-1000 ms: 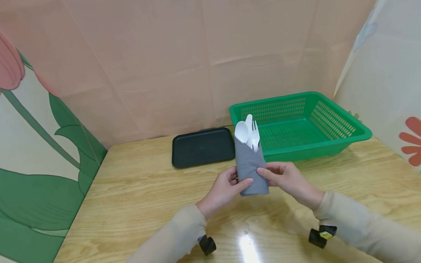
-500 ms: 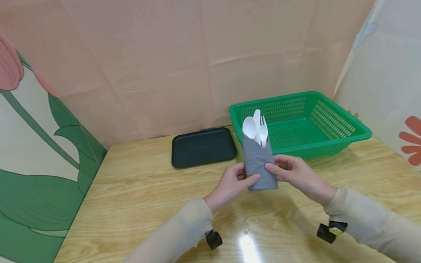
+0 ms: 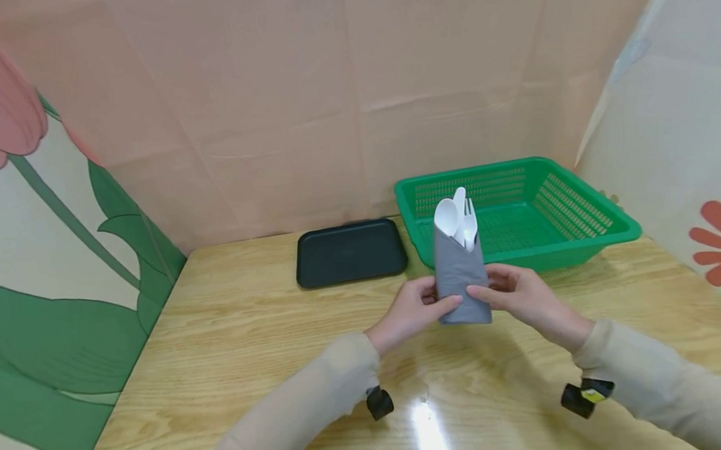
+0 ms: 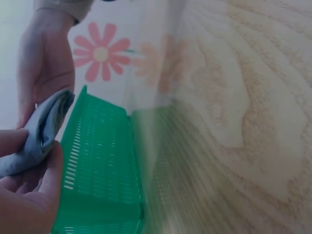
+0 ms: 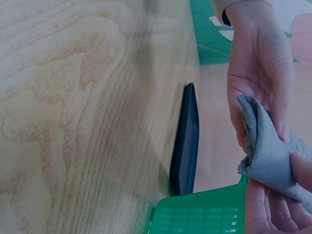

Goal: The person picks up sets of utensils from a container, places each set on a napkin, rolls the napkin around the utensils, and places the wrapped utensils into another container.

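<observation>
A grey napkin [image 3: 461,278] is folded into a pouch, held upright above the table. Out of its slanted top stick a white spoon [image 3: 446,217], a white fork [image 3: 470,226] and a third white utensil [image 3: 459,198] behind them, its kind partly hidden. My left hand [image 3: 410,311] pinches the pouch's lower left side, thumb in front and fingers behind. On the right side my right hand [image 3: 527,300] grips it likewise. Both wrist views show the folded lower end of the napkin [image 4: 41,129] between the two hands; the cutlery is not visible there.
A green plastic basket [image 3: 576,247] with slotted walls stands at the back right of the wooden table [image 3: 239,322], behind the pouch. Left of it lies a flat black tray [image 3: 351,253]. A pinkish sheet [image 3: 261,109] hangs behind the table.
Both hands have carried the napkin pouch with its cutlery to the right and slightly up, from beside the tray to in front of the basket. The grip looks the same.
</observation>
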The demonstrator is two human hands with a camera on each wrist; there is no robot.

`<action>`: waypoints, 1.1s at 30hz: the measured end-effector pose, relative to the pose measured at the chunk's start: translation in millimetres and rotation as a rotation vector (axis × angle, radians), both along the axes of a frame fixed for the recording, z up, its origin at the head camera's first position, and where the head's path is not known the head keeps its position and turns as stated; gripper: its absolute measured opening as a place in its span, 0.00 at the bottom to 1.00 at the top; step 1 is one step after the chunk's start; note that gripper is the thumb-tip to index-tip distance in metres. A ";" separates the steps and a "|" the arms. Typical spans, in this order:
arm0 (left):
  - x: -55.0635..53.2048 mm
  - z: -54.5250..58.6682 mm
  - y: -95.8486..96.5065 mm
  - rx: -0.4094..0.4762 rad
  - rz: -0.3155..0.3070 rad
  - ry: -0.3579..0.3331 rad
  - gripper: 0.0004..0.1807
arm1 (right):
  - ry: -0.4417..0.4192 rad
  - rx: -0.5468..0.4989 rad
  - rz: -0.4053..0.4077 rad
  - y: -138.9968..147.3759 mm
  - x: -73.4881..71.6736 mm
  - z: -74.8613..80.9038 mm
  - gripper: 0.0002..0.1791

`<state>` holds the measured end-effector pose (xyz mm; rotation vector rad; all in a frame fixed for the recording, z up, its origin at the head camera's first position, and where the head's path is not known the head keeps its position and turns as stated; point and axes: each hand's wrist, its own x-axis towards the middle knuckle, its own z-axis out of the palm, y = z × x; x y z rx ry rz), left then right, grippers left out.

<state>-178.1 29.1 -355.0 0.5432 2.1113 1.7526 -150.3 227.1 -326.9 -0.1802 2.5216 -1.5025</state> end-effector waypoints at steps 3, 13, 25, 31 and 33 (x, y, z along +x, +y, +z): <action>-2.2 0.6 2.6 -0.015 0.013 0.029 0.16 | -0.004 0.001 0.007 1.9 -3.0 -0.4 0.32; -13.7 8.6 1.7 -0.107 0.030 0.221 0.16 | -0.014 0.009 -0.011 7.5 -8.0 3.9 0.32; -39.9 16.4 -18.1 -0.546 0.088 0.774 0.18 | -0.021 0.036 -0.031 13.0 -12.1 6.1 0.33; -49.8 7.4 -14.3 -0.762 0.009 0.972 0.22 | -0.004 0.044 -0.046 16.1 -13.6 6.5 0.33; -51.8 3.7 -13.7 -0.813 -0.007 1.007 0.22 | -0.006 0.045 -0.047 17.8 -14.0 6.7 0.33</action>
